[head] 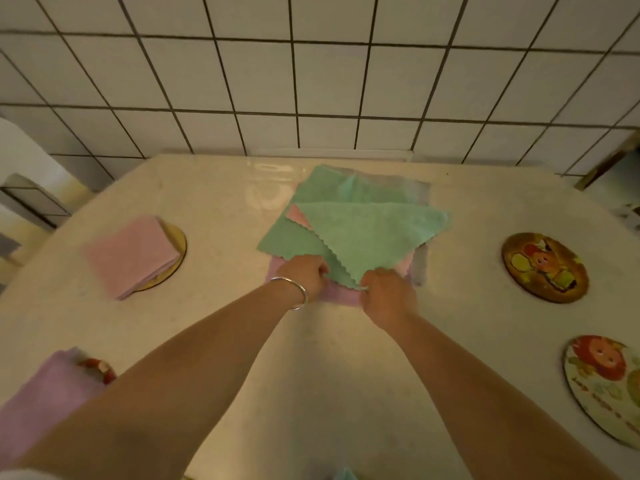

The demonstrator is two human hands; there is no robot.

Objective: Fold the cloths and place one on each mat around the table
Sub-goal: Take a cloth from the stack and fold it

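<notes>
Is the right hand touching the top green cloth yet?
Touching. The head view shows the right hand pinching the near corner of the top green cloth.

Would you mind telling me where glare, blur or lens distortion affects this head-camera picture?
In the head view, glare sits on the table just left of the green cloth; the wide lens bends the wall tile lines and the table's edges; the folded purple cloth at lower left is smeared and soft; the light is warm and dim, and both hands look fairly sharp.
</notes>
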